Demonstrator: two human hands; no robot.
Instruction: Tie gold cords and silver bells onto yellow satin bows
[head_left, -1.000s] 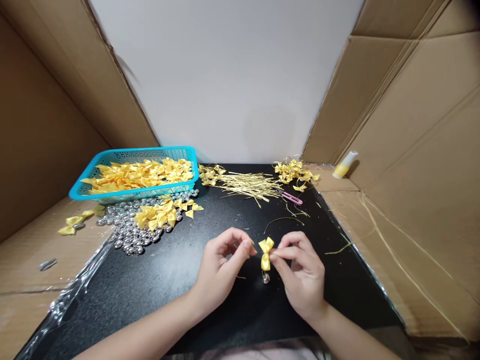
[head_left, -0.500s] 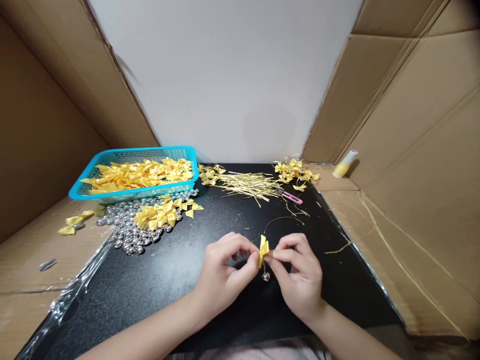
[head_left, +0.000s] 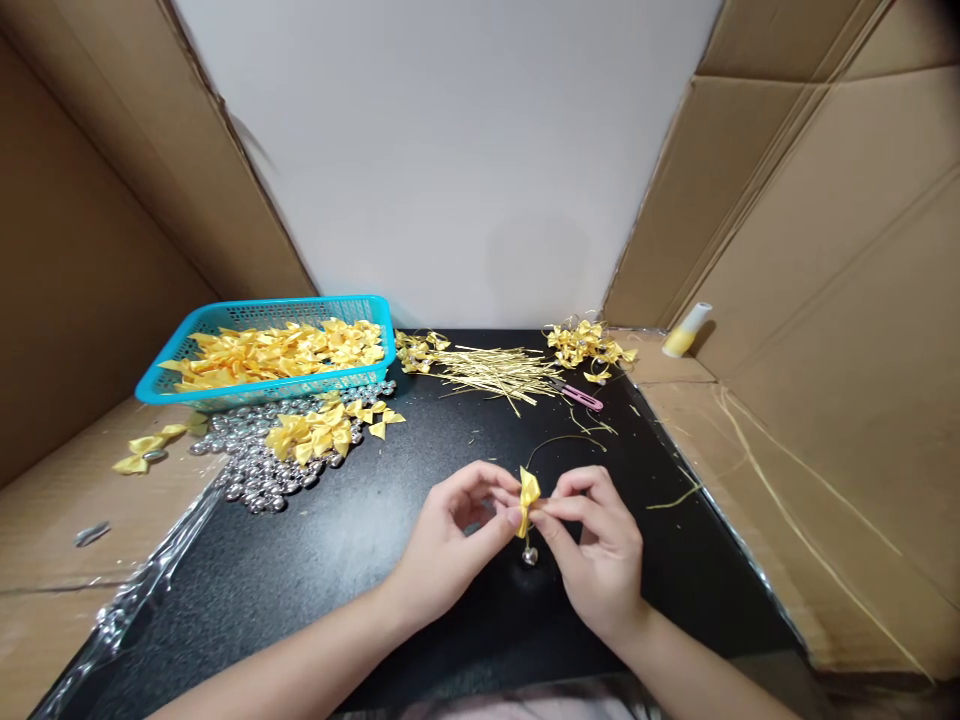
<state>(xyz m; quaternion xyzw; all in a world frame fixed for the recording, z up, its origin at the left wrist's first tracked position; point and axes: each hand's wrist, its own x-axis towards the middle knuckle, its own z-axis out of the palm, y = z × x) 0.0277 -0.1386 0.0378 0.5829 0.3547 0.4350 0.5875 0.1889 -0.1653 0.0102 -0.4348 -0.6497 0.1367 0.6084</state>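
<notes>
Little changed since half a second ago: left hand [head_left: 450,545] and right hand [head_left: 600,555] still pinch yellow bow [head_left: 528,498]; blue basket [head_left: 225,385] holds bows.

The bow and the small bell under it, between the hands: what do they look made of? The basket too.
Bow: yellow satin-like ribbon, going by its soft sheen and folds.
Bell: probably metal, silver and mirror-shiny; too small to be sure.
Basket: turquoise plastic, judging by its moulded lattice walls.
Left hand and right hand pinch the bow.
</notes>
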